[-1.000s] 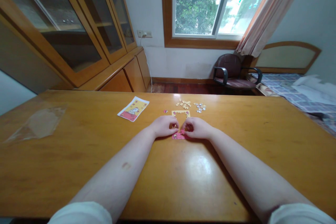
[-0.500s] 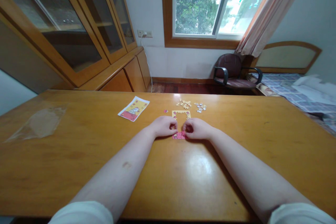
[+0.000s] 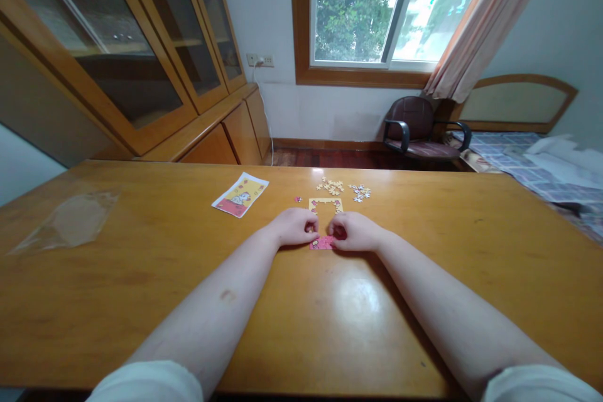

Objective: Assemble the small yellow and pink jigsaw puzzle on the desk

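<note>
On the table lies a partly joined jigsaw puzzle, its pink lower strip point(image 3: 323, 243) and yellow upper border point(image 3: 325, 201) framing an open middle. My left hand point(image 3: 296, 227) is closed, fingers curled and tips resting on the strip's left side. Across from it, my right hand point(image 3: 352, 230) is also closed, with thumb and finger pinched down on a pink jigsaw piece at the strip's right part. The fingers hide most of that piece and both sides of the puzzle. A small pink loose piece point(image 3: 298, 200) lies beyond my left hand.
Yellowish loose pieces point(image 3: 330, 186) and a paler pile point(image 3: 360, 193) lie beyond the puzzle. A picture card point(image 3: 240, 195) rests left of them. Clear plastic wrapping point(image 3: 70, 220) lies far left on the wooden table point(image 3: 301, 326). An armchair point(image 3: 414, 129) stands behind.
My right hand has shifted very slightly down and to the right. The pink piece at its fingertips now sits flatter in the strip. The left hand has stayed in place.
</note>
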{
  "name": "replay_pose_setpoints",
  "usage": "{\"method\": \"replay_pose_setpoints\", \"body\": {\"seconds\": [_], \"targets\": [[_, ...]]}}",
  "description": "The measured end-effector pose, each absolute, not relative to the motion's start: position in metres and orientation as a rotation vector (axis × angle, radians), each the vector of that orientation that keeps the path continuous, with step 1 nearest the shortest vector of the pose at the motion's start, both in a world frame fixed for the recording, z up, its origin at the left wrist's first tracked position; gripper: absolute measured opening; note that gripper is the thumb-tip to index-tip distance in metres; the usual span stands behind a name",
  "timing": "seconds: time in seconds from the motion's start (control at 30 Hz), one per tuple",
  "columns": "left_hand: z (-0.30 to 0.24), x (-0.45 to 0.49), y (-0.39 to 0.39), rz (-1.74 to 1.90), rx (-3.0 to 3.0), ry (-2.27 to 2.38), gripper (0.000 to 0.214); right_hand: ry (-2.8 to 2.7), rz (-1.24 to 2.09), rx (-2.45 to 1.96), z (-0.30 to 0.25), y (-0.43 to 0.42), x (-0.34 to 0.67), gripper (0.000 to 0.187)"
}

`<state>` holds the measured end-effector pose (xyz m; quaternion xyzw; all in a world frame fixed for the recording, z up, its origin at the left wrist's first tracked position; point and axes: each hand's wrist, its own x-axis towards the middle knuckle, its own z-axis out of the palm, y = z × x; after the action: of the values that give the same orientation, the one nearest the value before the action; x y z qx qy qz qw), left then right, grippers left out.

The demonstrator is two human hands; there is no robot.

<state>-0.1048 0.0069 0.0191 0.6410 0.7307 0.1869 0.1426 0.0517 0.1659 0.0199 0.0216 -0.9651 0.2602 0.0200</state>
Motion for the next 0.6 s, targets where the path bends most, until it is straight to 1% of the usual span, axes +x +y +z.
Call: {"method": "replay_pose_setpoints", "body": {"seconds": [0.1,0.27,0.37,0.43,0.6], "targets": [[0.019,-0.104,0.007,0.572,1.874,2.094,0.011,-2.958,0.821,0.111,0.02,0.168,0.052,0.014],[0.019,-0.1,0.006,0.607,1.971,2.002,0.016,-2.842,0.928,0.333,0.013,0.175,0.05,0.017],[0.019,-0.096,0.006,0.601,2.05,1.914,0.021,-2.811,0.919,0.325,0.011,0.178,0.049,0.016],[0.02,-0.093,0.007,0.585,2.089,1.878,0.023,-2.811,0.918,0.306,0.011,0.179,0.049,0.021],[0.021,-0.089,0.007,0.489,2.126,1.878,0.023,-2.808,0.931,0.286,0.011,0.178,0.048,0.026]]}}
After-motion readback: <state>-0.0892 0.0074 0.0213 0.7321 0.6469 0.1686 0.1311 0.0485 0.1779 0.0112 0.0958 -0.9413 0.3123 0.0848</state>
